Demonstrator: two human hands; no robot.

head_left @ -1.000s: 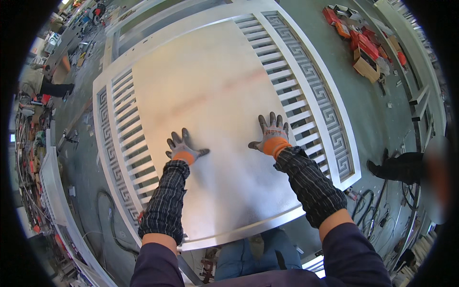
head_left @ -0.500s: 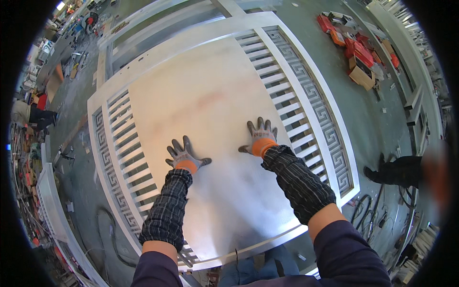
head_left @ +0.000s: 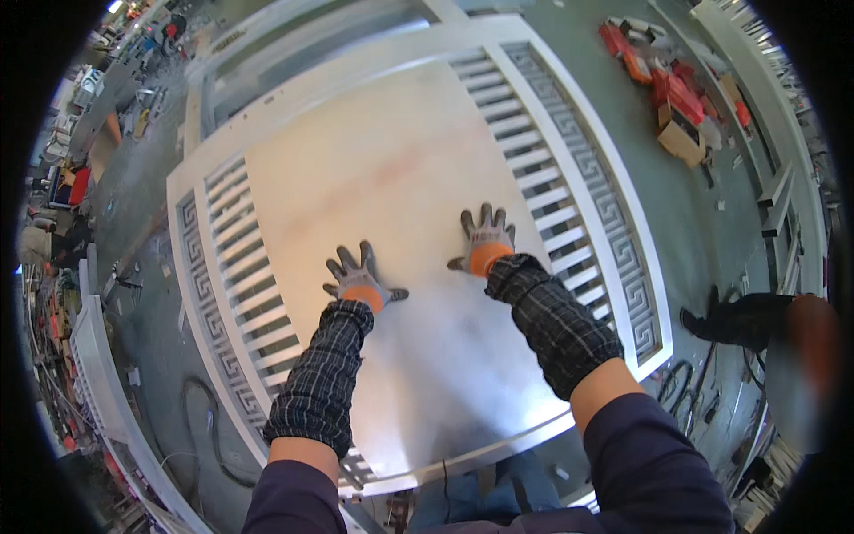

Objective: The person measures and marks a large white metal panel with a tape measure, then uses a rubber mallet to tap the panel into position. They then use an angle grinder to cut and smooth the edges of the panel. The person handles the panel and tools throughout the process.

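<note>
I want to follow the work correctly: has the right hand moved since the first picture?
Yes, the right hand has moved left, away from the right slats.

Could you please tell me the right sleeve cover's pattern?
The right sleeve cover is black with a thin pale check, clearest in the head view.

Over on the right, red cases [head_left: 673, 93] sit on the green floor [head_left: 712, 236], a cardboard box [head_left: 680, 142] right beside them, and lower down there's a bystander's dark-trousered leg [head_left: 747, 320] near a tangle of black cables [head_left: 685, 387]! Across to the left, a dark hose [head_left: 213, 429] snakes along beside a pale metal panel [head_left: 102, 374].
</note>
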